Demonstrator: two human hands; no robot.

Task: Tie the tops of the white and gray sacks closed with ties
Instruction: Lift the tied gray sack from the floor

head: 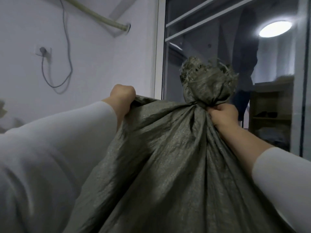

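The gray sack (168, 165) hangs lifted in front of the wall and window (235, 47), held up by both hands. The right hand (222, 116) has a closed grip on the gathered neck, fingers wrapped tight directly below the cinched point. Above that grip the frayed sack top (208, 81) bunches into a puffed tuft — whether a tie circles the neck cannot be told. The left hand (122, 96) has a closed grip on a fold of the sack's upper edge, well to the left of the neck and at about the same height. Fabric falls in taut pleats below both grips — the lower end is out of view.
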